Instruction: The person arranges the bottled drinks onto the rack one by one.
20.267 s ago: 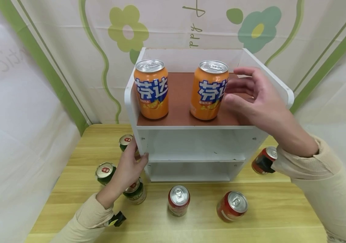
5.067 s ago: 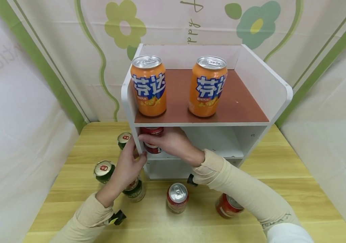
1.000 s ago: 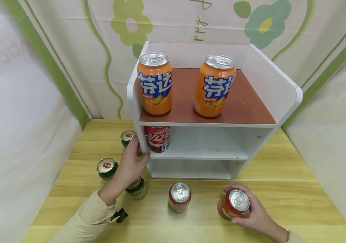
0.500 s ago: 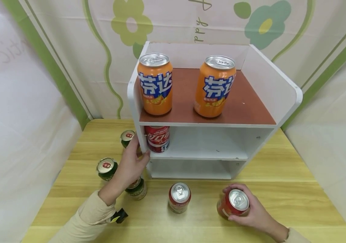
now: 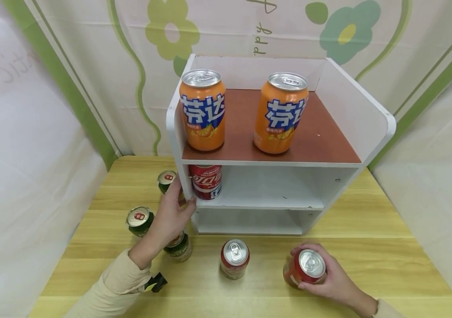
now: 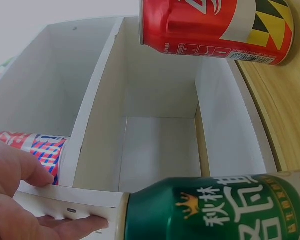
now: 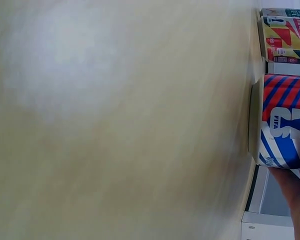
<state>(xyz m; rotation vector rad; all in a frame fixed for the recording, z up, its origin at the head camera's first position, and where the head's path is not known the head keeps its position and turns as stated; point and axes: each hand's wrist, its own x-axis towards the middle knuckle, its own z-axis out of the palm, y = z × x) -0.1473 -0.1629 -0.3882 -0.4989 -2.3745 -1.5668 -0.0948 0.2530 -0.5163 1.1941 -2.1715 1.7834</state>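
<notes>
Right hand [image 5: 335, 280] is wrapped round a red can [image 5: 304, 270] near the front right of the table [image 5: 265, 302], while the left hand [image 5: 171, 216] pinches the white shelf [image 5: 271, 164] by its left side, probably just to steady it, with two orange cans [image 5: 279, 119] up top.

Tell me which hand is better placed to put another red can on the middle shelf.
The right hand, I'd judge: it holds a red can at the front right of the white unit, whose middle shelf opens toward it. The left hand is busy gripping the unit's left side panel.
</notes>
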